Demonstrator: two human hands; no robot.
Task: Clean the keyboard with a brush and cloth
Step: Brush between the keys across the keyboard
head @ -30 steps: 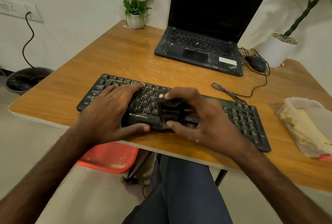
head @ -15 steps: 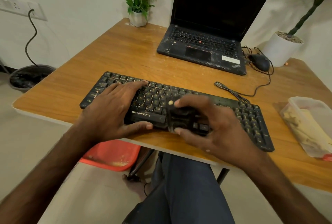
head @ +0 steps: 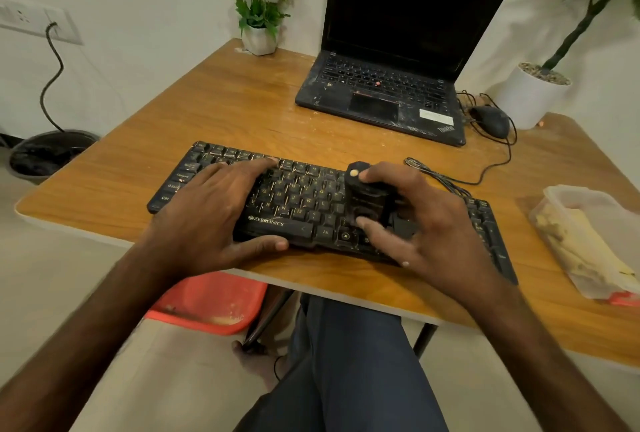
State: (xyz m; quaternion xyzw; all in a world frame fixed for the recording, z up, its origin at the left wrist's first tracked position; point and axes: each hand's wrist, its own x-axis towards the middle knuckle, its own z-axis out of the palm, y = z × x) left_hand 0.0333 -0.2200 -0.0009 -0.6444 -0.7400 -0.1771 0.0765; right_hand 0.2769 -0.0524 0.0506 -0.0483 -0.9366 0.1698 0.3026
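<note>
On the glossy wood-grain worktop [head: 242, 112], your left grip [head: 214, 213] lies flat, fingers spread, pressing the black keyboard [head: 304, 196] near the front edge. Your right grip [head: 426, 223] arches over its keys, thumb and fingers pinching a blocky black brush [head: 367, 199].

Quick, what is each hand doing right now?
Left hand: open, fingers flat on the black plastic keyboard.
Right hand: holding a small black block-shaped brush against the keyboard.

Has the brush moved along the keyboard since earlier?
Yes: the brush in the right hand slid rightward, away from the ZEBRONICS label on the keyboard.
</note>
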